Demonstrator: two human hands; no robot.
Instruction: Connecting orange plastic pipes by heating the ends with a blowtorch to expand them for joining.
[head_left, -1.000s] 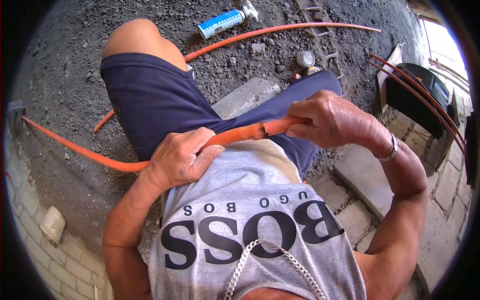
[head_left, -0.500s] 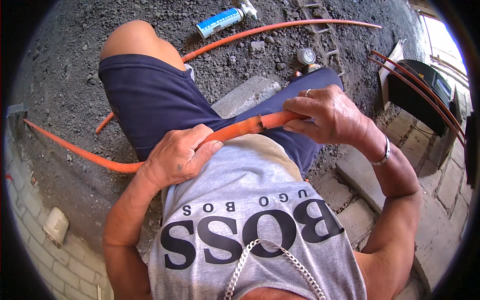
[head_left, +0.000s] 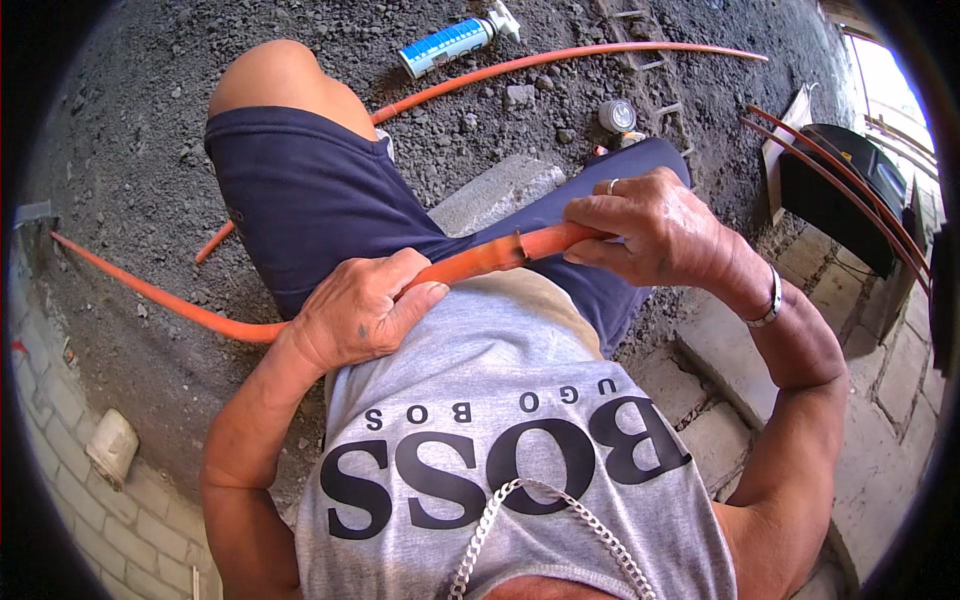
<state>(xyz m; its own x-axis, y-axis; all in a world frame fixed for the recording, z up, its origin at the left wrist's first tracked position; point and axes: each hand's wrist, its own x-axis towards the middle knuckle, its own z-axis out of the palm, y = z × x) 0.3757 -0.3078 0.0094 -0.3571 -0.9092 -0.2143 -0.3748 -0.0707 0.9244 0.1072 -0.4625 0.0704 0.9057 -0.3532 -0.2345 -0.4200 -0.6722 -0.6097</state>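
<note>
An orange plastic pipe runs across my lap, with a seam and a dark scorched-looking mark where two lengths meet. My left hand is closed round the longer length, thumb along its top, left of the seam. That length curves away behind my wrist to the far left. Right of the seam, my right hand grips the other orange length between thumb and fingers. Its far end is hidden in that hand. The two lengths touch at the joint.
On the gravel ahead lies a blue and white gas canister with a nozzle. Another orange pipe lies beyond my knees. A stone block sits between my legs, a round tin farther right. Orange pipes lean by a black container.
Both hands keep their grip on the orange pipe, with almost no movement. The view has shifted very slightly, and my right elbow sits a touch farther out.
</note>
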